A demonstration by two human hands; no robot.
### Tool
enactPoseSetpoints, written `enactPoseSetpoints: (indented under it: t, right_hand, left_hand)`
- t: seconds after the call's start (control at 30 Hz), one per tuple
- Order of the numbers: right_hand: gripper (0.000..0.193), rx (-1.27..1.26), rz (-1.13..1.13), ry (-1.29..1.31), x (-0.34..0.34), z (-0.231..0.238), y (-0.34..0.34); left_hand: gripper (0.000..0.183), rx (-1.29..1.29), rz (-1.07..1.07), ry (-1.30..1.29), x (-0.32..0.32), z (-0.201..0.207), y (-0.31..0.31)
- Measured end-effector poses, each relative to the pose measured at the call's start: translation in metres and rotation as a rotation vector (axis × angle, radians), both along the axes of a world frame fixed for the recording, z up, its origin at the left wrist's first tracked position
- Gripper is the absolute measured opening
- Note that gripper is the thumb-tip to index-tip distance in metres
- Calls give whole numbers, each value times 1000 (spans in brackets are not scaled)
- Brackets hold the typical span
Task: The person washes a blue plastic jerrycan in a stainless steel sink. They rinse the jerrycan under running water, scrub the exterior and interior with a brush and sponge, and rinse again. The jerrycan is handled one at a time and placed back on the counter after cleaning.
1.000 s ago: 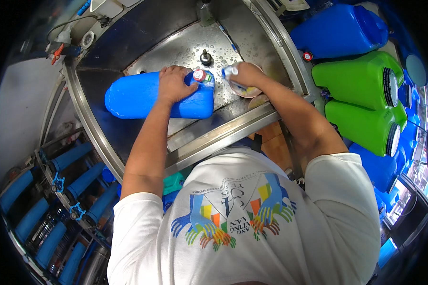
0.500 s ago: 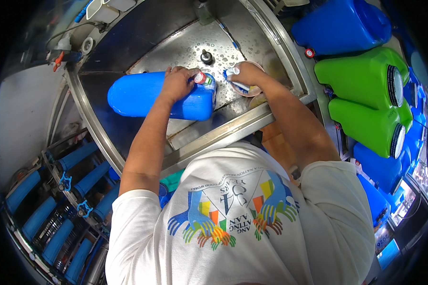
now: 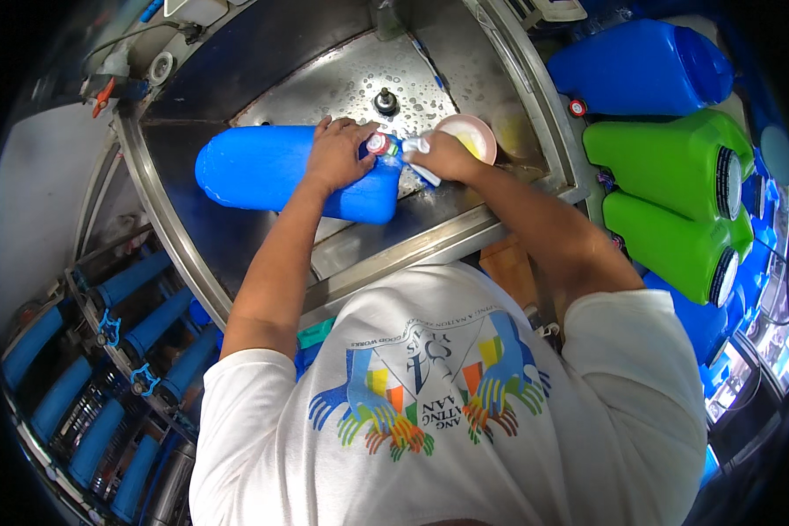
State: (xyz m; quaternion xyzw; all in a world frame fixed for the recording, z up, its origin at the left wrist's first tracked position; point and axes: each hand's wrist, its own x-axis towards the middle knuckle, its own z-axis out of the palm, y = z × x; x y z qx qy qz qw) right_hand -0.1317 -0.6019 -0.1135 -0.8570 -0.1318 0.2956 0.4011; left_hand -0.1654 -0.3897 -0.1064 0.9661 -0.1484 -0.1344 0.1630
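Note:
A blue plastic water jug (image 3: 252, 168) lies on its side in a stainless steel sink (image 3: 324, 92). My left hand (image 3: 335, 156) grips it near one end, thumb and fingers around its upper side by a small red-and-white spigot (image 3: 378, 144). My right hand (image 3: 448, 158) is closed round a white scrub brush (image 3: 417, 165) with blue bristles, held at the jug's spigot end. Bristle contact is partly hidden by my fingers. Just beyond my right hand sits a pale pink bowl (image 3: 484, 131) with yellowish liquid or a sponge in it.
A dark upright fitting (image 3: 386, 102) stands on the wet sink floor. A thin blue-tipped stick (image 3: 433, 70) lies farther back. Right of the sink are green jugs (image 3: 666, 167) and a blue jug (image 3: 627, 66). Blue filter cylinders (image 3: 96, 438) line the lower left.
My right hand has moved left with the brush, from over the bowl to the jug's spigot end, and the bowl is now uncovered. My left hand stays on the jug.

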Motion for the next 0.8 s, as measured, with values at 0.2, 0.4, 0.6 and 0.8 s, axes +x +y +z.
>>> enactPoseSetpoints:
  t: [0.2, 0.4, 0.6, 0.8]
  right_hand:
    - [59, -46, -12, 62, 0, 4, 0]
    - [65, 177, -64, 16, 0, 0, -1]
    - [52, 159, -269, 335, 8, -37, -11]
    - [43, 180, -252, 619, 36, -60, -3]
  left_hand:
    - [51, 57, 40, -12, 0, 4, -4]
    - [42, 114, 44, -24, -3, 4, -6]
    - [37, 12, 50, -130, -10, -1, -3]
    - [33, 23, 62, -165, -16, -4, -3]
